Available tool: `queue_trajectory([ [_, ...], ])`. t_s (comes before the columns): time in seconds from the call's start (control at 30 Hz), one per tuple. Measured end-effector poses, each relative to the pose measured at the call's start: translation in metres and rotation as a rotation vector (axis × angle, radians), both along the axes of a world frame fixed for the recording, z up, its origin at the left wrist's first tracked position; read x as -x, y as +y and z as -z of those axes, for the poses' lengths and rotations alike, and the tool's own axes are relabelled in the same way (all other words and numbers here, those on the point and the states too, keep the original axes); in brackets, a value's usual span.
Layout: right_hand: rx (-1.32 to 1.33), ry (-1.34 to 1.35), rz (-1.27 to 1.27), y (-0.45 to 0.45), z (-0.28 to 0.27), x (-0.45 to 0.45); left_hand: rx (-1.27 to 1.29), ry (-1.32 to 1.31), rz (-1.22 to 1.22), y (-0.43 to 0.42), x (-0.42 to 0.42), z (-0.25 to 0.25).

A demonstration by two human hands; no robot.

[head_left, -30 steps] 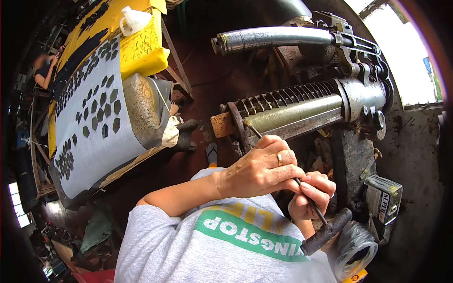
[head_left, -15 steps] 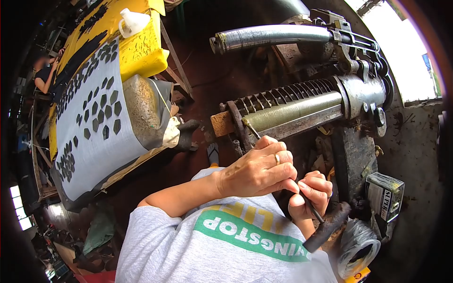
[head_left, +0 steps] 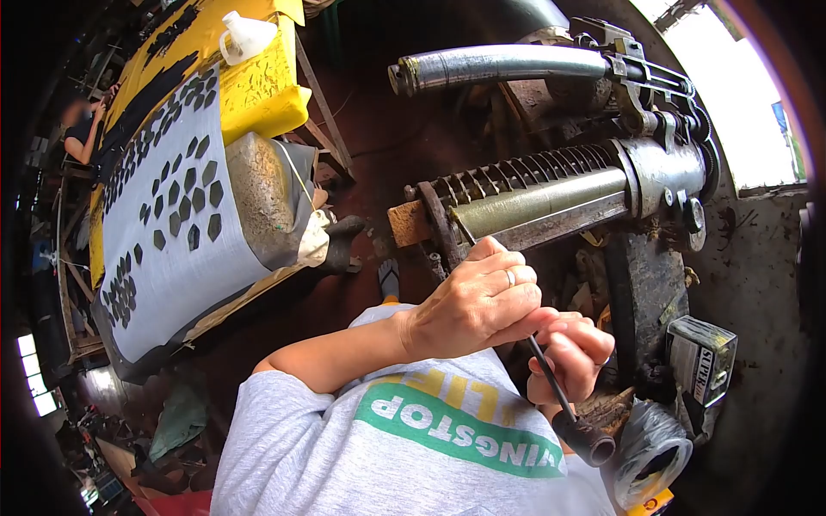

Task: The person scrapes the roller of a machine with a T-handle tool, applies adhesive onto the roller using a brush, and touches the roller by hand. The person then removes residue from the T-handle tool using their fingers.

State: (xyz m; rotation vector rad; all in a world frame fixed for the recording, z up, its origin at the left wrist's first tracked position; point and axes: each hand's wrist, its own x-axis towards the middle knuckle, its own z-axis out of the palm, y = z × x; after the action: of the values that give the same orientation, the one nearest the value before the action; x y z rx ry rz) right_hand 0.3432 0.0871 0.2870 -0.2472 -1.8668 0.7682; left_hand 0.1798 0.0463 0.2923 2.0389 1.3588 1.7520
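Note:
A thin dark rod (head_left: 555, 378) with a pipe-like crosspiece (head_left: 595, 442) at its lower end runs diagonally through both hands. My left hand (head_left: 477, 301), wearing a ring, is closed around its upper part. Touching the left fingertips, my right hand (head_left: 572, 348) curls its fingers about the rod lower down. The rod's upper tip reaches the near end of a machine's greenish roller (head_left: 542, 198), beside the rusty end bracket (head_left: 439, 228). Whether the tip touches the roller or the bracket, I cannot tell. A row of thin metal fins (head_left: 516, 172) lies behind the roller.
A curved metal arm (head_left: 508, 64) extends above the roller. On the left, a table's grey sheet (head_left: 181, 284) carries many dark pentagonal pieces, beside a stone block (head_left: 258, 193). A battery-like box (head_left: 701, 361) and plastic bag (head_left: 650, 456) lie right. A person (head_left: 82, 133) is far left.
The rod has turned: its crosspiece swung from a slanted position to one showing its open end. My right hand shifted slightly right. The left hand stayed nearly in place.

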Motion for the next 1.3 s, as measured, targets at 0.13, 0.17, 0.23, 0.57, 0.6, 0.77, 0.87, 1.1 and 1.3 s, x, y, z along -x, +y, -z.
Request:
queue_trajectory([
  [0.13,-0.029,-0.038,-0.067,-0.001,-0.005,0.003,-0.029,-0.026,-0.032,0.001,-0.002,-0.003],
  [0.17,-0.028,-0.043,-0.061,-0.001,-0.007,0.004,-0.025,-0.027,-0.041,0.0,-0.002,-0.004],
  [0.23,-0.026,-0.04,-0.06,-0.002,-0.008,0.006,-0.017,-0.038,-0.05,0.0,-0.002,-0.004],
  [0.57,0.017,0.06,-0.258,0.006,-0.009,0.003,-0.101,0.093,-0.105,0.004,-0.006,-0.012],
  [0.6,-0.002,0.043,-0.251,0.005,-0.011,0.003,-0.104,0.098,-0.102,0.004,-0.006,-0.014],
  [0.77,0.006,-0.166,-0.222,0.005,-0.013,0.0,-0.001,0.05,-0.067,0.001,-0.005,0.003],
  [0.87,-0.002,-0.102,-0.237,0.004,-0.01,0.001,-0.002,0.058,-0.067,-0.001,-0.005,0.0],
  [1.1,-0.007,-0.143,-0.241,0.003,-0.007,0.0,0.038,0.099,-0.059,-0.002,-0.003,0.005],
  [1.3,-0.028,-0.202,-0.248,0.005,-0.009,-0.007,0.081,0.113,-0.014,-0.005,-0.003,0.002],
])
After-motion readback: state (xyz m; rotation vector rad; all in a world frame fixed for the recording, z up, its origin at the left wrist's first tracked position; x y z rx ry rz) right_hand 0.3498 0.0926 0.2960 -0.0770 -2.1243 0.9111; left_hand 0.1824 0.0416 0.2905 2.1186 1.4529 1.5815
